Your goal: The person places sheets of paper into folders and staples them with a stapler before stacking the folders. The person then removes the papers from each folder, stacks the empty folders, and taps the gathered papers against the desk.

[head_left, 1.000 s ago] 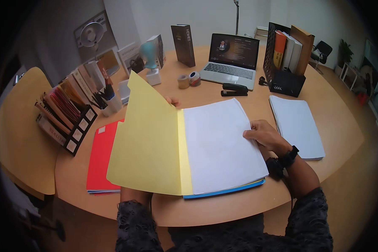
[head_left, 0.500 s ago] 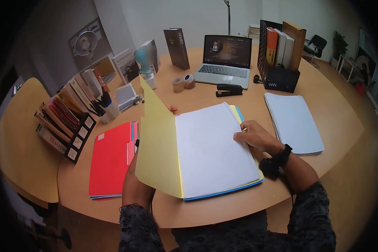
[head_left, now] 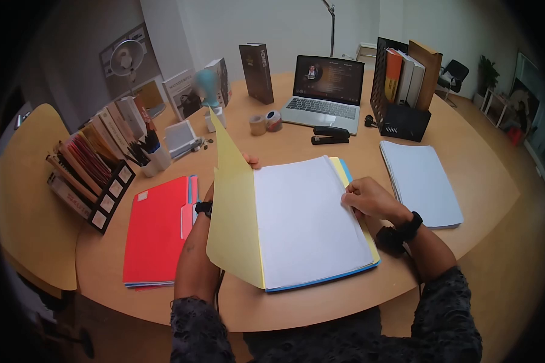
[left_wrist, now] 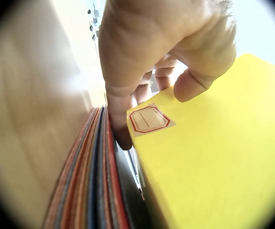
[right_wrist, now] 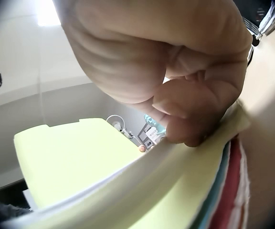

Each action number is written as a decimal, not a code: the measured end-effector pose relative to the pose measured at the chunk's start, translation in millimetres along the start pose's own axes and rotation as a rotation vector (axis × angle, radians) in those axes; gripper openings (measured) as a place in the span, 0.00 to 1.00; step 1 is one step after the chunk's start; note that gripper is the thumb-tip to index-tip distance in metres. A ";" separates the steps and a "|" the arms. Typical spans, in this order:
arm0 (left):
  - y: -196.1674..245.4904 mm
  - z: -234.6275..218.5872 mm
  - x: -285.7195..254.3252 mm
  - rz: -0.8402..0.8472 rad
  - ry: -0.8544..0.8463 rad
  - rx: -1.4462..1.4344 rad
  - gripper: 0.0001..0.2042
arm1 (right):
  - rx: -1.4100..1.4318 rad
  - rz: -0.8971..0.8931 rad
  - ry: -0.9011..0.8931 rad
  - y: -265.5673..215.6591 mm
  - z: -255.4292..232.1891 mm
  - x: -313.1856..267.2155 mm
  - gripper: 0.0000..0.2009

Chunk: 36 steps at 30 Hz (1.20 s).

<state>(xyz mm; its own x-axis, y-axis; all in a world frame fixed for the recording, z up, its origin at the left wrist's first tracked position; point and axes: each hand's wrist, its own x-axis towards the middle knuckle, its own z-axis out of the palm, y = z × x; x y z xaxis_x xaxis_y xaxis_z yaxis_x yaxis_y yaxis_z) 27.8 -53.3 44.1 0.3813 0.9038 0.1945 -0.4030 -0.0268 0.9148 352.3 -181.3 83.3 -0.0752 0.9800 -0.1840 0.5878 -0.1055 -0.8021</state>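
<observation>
A yellow file folder (head_left: 233, 236) lies open in front of me, its left cover tilted up, with a stack of white paper (head_left: 309, 224) on its right side. My left hand (head_left: 252, 161) is mostly behind that cover. In the left wrist view its thumb rests on the yellow outside near a red-bordered label (left_wrist: 149, 118), its fingers reaching round the folded edge. At the paper's right edge, my right hand (head_left: 372, 198) pinches with curled fingers and thumb. Under the yellow folder, a blue folder (head_left: 346, 168) shows along its edge.
Red folders (head_left: 154, 236) lie at left, beside a file rack (head_left: 109, 196) and pen cup (head_left: 157, 158). Another paper stack (head_left: 424, 184) is at right. Farther back are a stapler (head_left: 330, 135), tape rolls (head_left: 257, 125), a laptop (head_left: 324, 106) and a book holder (head_left: 406, 121).
The yellow cover has swung more upright, uncovering more of the red folders and my left forearm. The white paper has shifted left, showing yellow and blue edges at right; my right hand moved slightly left.
</observation>
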 end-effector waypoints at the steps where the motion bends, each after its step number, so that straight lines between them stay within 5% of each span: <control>1: -0.1 -5.9 4.7 -0.030 0.009 0.007 0.13 | 0.004 0.021 0.012 -1.8 -0.8 -1.1 0.11; 8: -7.5 -2.9 11.9 -0.053 0.163 -0.026 0.15 | 0.007 0.042 -0.005 3.6 -1.5 7.1 0.09; 12: 3.0 -2.0 12.5 -0.033 0.087 0.094 0.15 | 0.000 0.021 -0.002 6.7 -0.4 10.3 0.10; 14: 17.7 4.8 12.6 -0.365 0.110 0.029 0.15 | -0.008 0.022 0.003 5.3 -1.0 9.1 0.11; 18: 1.8 2.8 10.7 -0.172 0.077 -0.028 0.14 | -0.023 0.057 -0.025 1.7 -8.1 8.2 0.10; 20: 5.0 8.5 10.4 -0.147 0.200 0.082 0.15 | -0.046 0.042 -0.035 -3.5 -15.7 14.9 0.10; 23: -0.5 -18.1 20.5 -0.242 0.064 0.034 0.15 | -0.144 -0.071 0.049 -20.5 -38.7 41.7 0.11; 27: 2.6 -14.3 16.5 -0.254 0.091 0.026 0.15 | -0.457 -0.234 0.211 -20.5 -60.6 119.3 0.12; 29: -2.3 -17.9 21.2 -0.250 0.095 -0.051 0.14 | -0.578 -0.463 0.324 5.2 -62.6 175.8 0.19; 33: -12.6 -32.3 32.4 -0.235 0.072 -0.118 0.11 | -0.589 -0.292 0.161 7.0 -49.9 218.0 0.23; 36: -19.5 -53.1 49.2 -0.316 0.013 -0.102 0.09 | -0.788 -0.307 0.248 10.1 -39.6 223.3 0.21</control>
<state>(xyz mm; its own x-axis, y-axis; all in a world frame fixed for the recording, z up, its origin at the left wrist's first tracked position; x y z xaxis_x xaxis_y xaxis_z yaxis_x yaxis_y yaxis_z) 10.3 14.3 17.1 0.4900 0.8661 -0.0987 -0.3476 0.2980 0.8890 373.4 43.2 56.6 -0.1981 0.9640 0.1772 0.9620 0.2259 -0.1535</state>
